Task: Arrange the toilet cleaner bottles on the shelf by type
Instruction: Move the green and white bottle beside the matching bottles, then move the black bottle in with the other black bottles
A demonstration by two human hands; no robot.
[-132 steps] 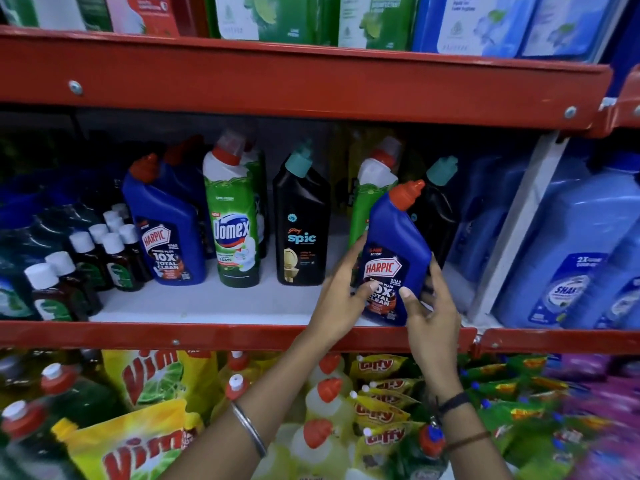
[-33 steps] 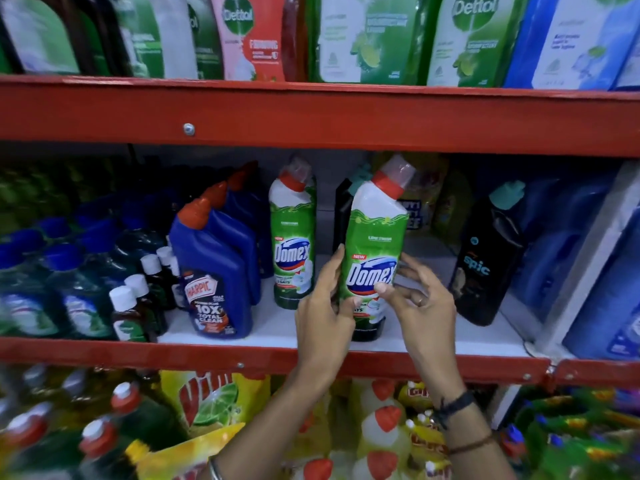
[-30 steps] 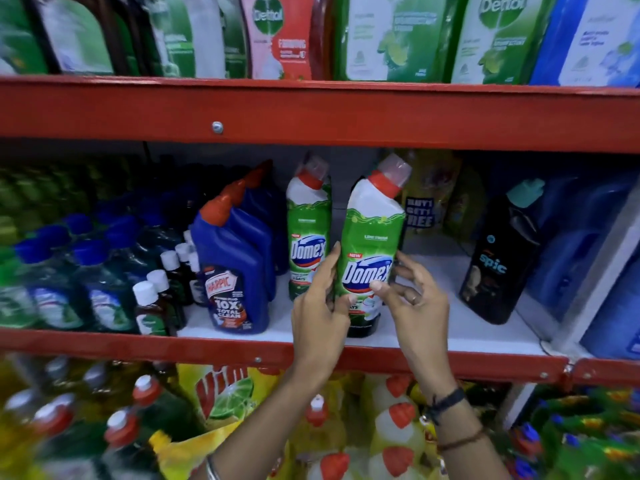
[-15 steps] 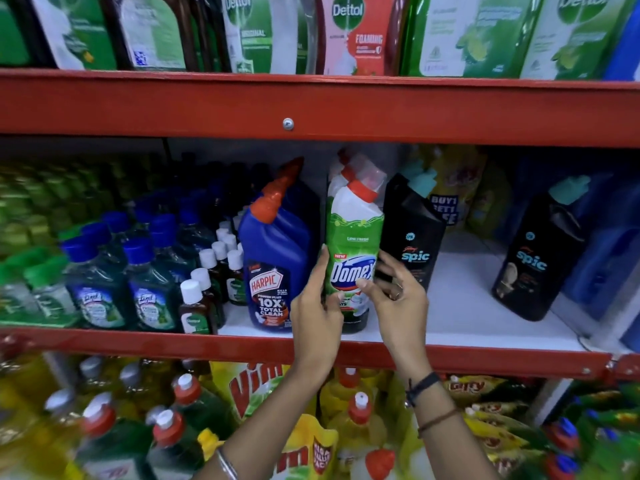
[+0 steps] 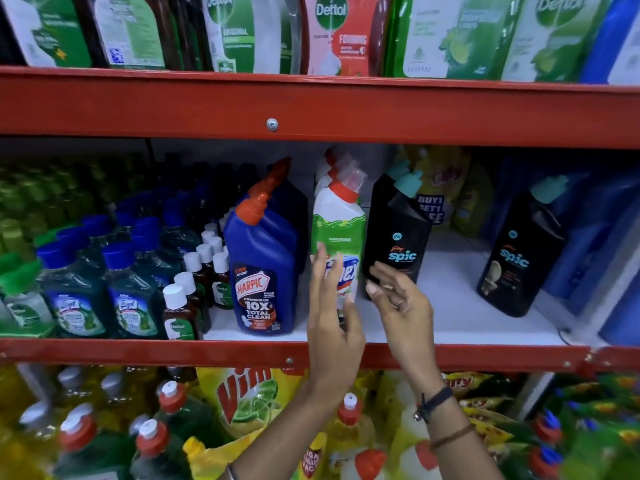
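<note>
On the middle shelf (image 5: 450,327) a green and white Domex bottle (image 5: 341,225) stands upright at the front of a row of Domex bottles. Blue Harpic bottles (image 5: 265,268) stand in a row to its left. A black Spic bottle (image 5: 398,233) stands to its right, with another behind it. A further Spic bottle (image 5: 519,251) stands apart at the right. My left hand (image 5: 330,317) hovers in front of the Domex label, fingers spread and blurred. My right hand (image 5: 398,306) is open just right of the Domex bottle, in front of the nearer Spic bottle.
Small Dettol bottles (image 5: 181,306) and blue-capped green bottles (image 5: 131,292) fill the shelf's left side. Large blue jugs (image 5: 595,244) stand at the far right. A red beam (image 5: 311,109) runs overhead with Dettol packs above. Vim pouches (image 5: 249,400) fill the shelf below.
Both hands slid the Domex bottle left into its row beside the Harpic bottles, then let go of it. The fingers have opened and the hands have drawn back slightly.
</note>
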